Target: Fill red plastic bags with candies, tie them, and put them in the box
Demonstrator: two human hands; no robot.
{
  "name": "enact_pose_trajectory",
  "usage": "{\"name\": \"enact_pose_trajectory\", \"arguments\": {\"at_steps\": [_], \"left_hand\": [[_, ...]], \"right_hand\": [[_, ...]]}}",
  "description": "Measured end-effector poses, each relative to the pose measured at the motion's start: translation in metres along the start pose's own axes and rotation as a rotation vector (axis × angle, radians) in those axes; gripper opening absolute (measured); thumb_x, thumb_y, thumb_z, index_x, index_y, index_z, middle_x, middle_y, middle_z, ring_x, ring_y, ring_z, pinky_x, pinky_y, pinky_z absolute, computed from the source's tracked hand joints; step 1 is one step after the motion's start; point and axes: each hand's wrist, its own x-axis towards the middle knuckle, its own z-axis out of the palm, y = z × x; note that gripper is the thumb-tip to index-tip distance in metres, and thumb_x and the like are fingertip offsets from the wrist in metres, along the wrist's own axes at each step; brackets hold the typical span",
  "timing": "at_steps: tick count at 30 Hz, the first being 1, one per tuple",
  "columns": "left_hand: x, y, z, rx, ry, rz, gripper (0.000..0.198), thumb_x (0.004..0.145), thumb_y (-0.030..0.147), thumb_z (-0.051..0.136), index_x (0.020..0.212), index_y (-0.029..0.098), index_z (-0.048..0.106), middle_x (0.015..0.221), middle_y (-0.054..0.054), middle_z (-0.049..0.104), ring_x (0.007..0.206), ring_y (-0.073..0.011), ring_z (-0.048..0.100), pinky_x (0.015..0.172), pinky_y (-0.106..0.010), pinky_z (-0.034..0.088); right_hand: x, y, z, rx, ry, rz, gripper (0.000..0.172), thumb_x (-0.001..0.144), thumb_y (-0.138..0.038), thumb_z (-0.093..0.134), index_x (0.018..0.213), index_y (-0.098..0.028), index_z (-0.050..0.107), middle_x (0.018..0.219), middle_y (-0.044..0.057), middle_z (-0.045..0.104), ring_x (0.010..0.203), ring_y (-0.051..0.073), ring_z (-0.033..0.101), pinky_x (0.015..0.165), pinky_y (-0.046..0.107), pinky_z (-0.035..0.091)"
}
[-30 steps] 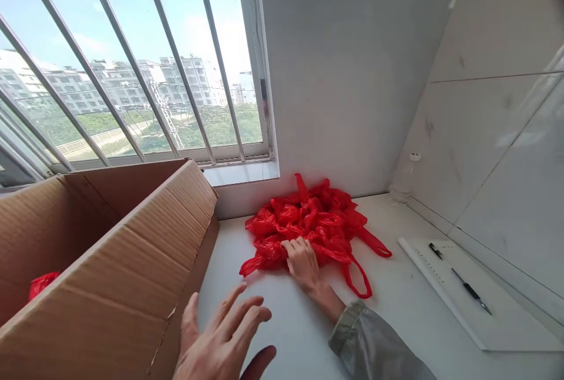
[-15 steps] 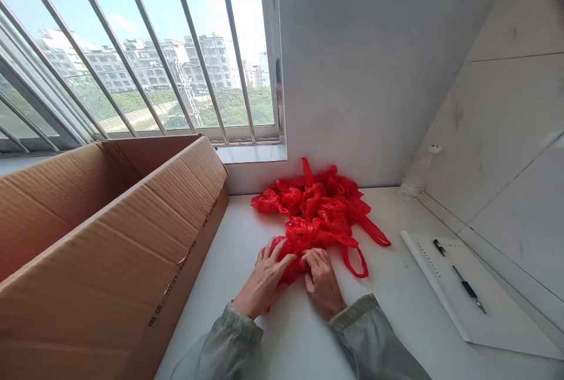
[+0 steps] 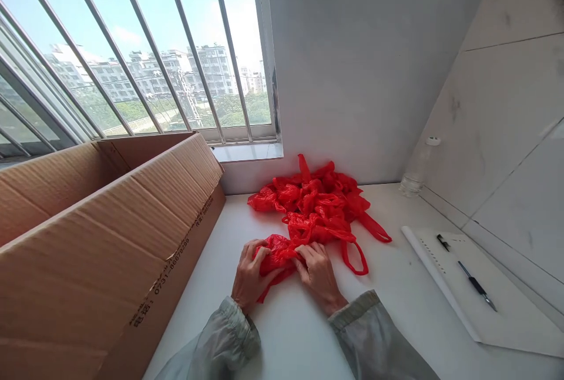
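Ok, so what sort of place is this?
Probably an indoor work corner, though whether home or workplace I can't tell: red plastic bags piled up, an open cardboard box, and a barred window.

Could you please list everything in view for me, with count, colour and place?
Red plastic bag: apparently one, red, between the hands
Pile of plastic bags: too tangled to count, red, against the back wall
Cardboard box: one, brown, left side
Table: one, white, under the pile
Bottle: one, clear with white cap, back right corner
Paper: white, sheets uncountable, right side
Pen: one, black and silver, on the paper
Pen cap: one, black, behind the pen
Barred window: one, silvery bars, upper left
Buildings: several, whitish, outside
Back wall: one, grey, centre
Tiled wall: one, pale, right
Sleeves: two, grey-green, bottom
Left hand, right hand: one each, on the bag
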Motion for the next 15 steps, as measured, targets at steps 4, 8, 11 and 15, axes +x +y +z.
{"name": "enact_pose_trajectory", "arguments": {"at_steps": [4, 8, 11, 15], "left_hand": [[0.000, 0.004, -0.002, -0.049, 0.020, 0.000, 0.017, 0.084, 0.033, 0.066, 0.090, 0.021, 0.056, 0.108, -0.007, 0.059, 0.107, -0.0257, 0.053, 0.092, -0.043, 0.050], [0.001, 0.008, -0.004, -0.108, 0.070, -0.074, 0.007, 0.089, 0.027, 0.058, 0.088, 0.020, 0.057, 0.109, -0.008, 0.059, 0.107, -0.0242, 0.053, 0.092, -0.040, 0.049], [0.003, 0.006, -0.003, -0.149, 0.155, -0.197, 0.012, 0.092, 0.028, 0.050, 0.087, 0.020, 0.056, 0.107, -0.008, 0.060, 0.102, -0.0225, 0.056, 0.087, -0.037, 0.050], [0.001, -0.003, 0.003, -0.184, 0.273, -0.347, 0.019, 0.094, 0.034, 0.045, 0.086, 0.020, 0.053, 0.095, -0.005, 0.063, 0.084, -0.0180, 0.062, 0.075, -0.029, 0.051]], "right_hand": [[-0.001, 0.001, -0.001, 0.003, 0.055, 0.034, 0.018, 0.093, -0.020, 0.047, 0.084, -0.020, 0.062, 0.079, 0.005, 0.065, 0.078, 0.023, 0.050, 0.074, 0.034, 0.036], [-0.001, 0.005, -0.003, 0.046, 0.143, 0.118, 0.021, 0.095, -0.024, 0.043, 0.084, -0.021, 0.061, 0.079, 0.005, 0.065, 0.078, 0.022, 0.053, 0.075, 0.033, 0.037], [-0.002, 0.011, -0.004, 0.109, 0.228, 0.217, 0.023, 0.097, -0.030, 0.037, 0.088, -0.020, 0.057, 0.083, 0.006, 0.065, 0.078, 0.022, 0.056, 0.071, 0.031, 0.040], [-0.003, 0.014, -0.005, 0.211, 0.261, 0.291, 0.023, 0.096, -0.033, 0.034, 0.087, -0.021, 0.051, 0.078, 0.003, 0.064, 0.067, 0.018, 0.057, 0.061, 0.027, 0.042]]}}
